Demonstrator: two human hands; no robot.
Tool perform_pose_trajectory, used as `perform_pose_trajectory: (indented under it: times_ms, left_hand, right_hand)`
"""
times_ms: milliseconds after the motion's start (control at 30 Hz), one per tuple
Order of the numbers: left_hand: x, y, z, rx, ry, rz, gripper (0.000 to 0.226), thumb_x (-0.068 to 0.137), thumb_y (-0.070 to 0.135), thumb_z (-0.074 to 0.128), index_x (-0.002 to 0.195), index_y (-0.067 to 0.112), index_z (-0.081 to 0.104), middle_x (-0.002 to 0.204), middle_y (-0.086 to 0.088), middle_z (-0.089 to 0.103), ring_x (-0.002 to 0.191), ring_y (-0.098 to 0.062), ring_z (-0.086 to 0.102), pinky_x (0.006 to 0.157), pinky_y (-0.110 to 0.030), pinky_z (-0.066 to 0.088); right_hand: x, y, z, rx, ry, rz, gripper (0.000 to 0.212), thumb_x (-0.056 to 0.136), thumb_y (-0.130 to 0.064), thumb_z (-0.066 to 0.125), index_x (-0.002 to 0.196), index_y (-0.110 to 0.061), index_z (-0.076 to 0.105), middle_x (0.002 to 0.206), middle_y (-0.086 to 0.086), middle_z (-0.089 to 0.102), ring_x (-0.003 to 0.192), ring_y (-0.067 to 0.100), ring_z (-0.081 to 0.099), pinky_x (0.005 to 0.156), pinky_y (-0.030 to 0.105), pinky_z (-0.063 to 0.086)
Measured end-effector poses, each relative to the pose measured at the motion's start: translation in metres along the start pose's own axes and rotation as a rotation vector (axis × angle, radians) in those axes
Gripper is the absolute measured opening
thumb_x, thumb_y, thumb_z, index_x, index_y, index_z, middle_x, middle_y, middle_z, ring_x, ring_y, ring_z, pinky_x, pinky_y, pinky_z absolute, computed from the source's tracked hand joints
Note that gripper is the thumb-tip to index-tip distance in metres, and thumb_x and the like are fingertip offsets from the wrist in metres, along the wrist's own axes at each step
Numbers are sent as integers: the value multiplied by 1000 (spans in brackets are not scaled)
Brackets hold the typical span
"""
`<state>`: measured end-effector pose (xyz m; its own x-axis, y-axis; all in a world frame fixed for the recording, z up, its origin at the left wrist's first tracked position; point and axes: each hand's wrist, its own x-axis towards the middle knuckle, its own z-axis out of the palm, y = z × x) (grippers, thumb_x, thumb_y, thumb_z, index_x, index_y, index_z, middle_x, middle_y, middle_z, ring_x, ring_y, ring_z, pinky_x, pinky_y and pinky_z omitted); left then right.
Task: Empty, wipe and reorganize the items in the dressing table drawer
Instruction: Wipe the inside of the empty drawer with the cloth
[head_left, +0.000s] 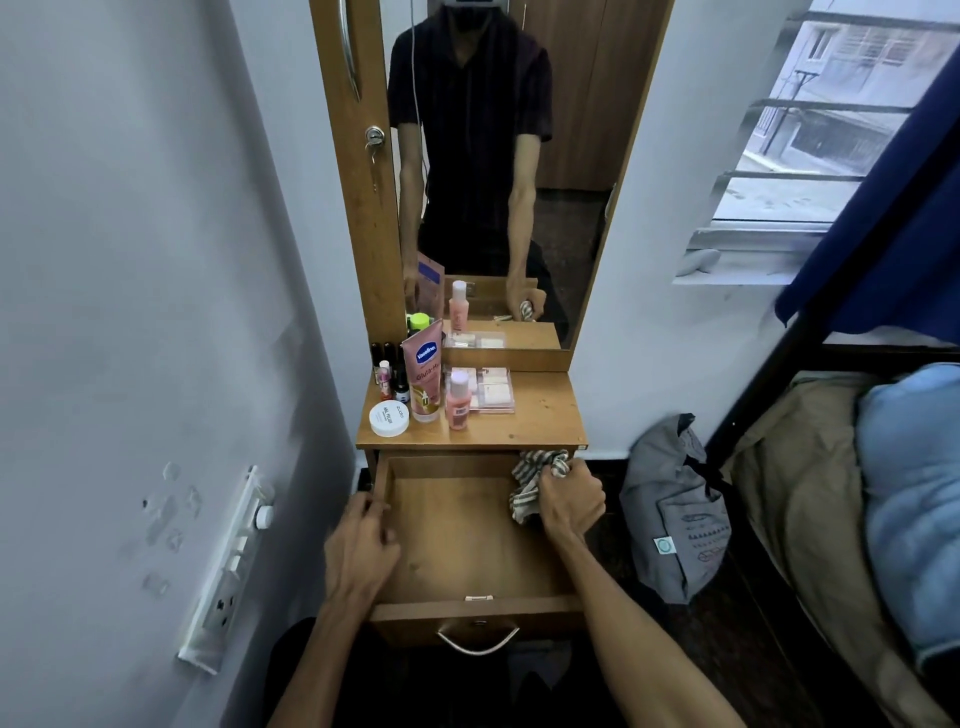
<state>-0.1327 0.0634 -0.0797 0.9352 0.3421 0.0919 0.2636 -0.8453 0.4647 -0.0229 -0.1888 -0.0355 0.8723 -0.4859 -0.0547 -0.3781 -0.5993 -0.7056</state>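
Note:
The wooden drawer (457, 545) of the dressing table is pulled out and holds nothing. My right hand (569, 501) grips a striped cloth (530, 480) at the drawer's far right corner, against its side wall. My left hand (363, 545) rests on the drawer's left wall, fingers curled over the rim. On the table top (540, 415) stand a pink Vaseline tube (426, 376), a pink bottle (458, 400), a white round jar (389, 418), a clear palette case (491, 389) and several small bottles (388, 376).
A mirror (498, 171) rises behind the table top. A white wall with a switch panel (228, 571) is close on the left. A grey bag (675, 514) sits on the floor to the right, beside a bed (857, 493) and a blue curtain (883, 208).

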Motion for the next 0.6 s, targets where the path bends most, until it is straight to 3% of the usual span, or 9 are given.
perform_pose_trajectory:
  times_ms: [133, 233, 333, 400, 500, 600]
  left_hand:
    - [-1, 0, -1, 31, -14, 14, 34, 76, 16, 67, 110, 13, 69, 120, -1, 57, 99, -19, 62, 82, -47, 58]
    - [-2, 0, -4, 34, -15, 22, 34, 76, 15, 67, 110, 12, 69, 119, -1, 57, 100, -19, 62, 81, -43, 58]
    - [-4, 1, -5, 37, -8, 30, 34, 76, 13, 67, 111, 10, 69, 121, -3, 58, 102, -21, 62, 79, -40, 58]
    - [-5, 2, -5, 35, -8, 32, 34, 77, 13, 67, 111, 9, 69, 122, -5, 59, 103, -21, 62, 79, -39, 58]
    - [-6, 2, -5, 33, -10, 29, 33, 78, 13, 67, 111, 9, 70, 123, -6, 59, 103, -22, 62, 79, -39, 58]
    - [-9, 5, -6, 27, 6, 28, 30, 78, 11, 67, 108, 7, 71, 120, -7, 61, 101, -23, 63, 77, -38, 57]
  right_hand:
    - [2, 1, -11, -126, -62, -48, 22, 83, -29, 63, 93, -11, 70, 95, 15, 74, 91, 38, 69, 76, 36, 50]
    - [9, 3, -25, -167, -96, -43, 31, 79, -36, 64, 93, -9, 71, 100, 16, 74, 94, 37, 69, 82, 38, 54]
    - [20, 11, -41, -171, -198, 55, 49, 79, -48, 70, 106, -7, 69, 112, 16, 71, 105, 37, 67, 82, 36, 50]
    - [24, 16, -56, -218, -300, 92, 48, 83, -47, 67, 110, -9, 66, 115, 16, 70, 109, 36, 65, 83, 36, 47]
    - [25, 32, -77, -303, -398, 95, 31, 85, -39, 61, 95, -10, 58, 103, 14, 66, 105, 36, 65, 80, 35, 47]
    - [25, 56, -90, -434, -512, 72, 38, 74, -45, 61, 88, -10, 62, 97, 14, 70, 95, 34, 69, 72, 32, 47]
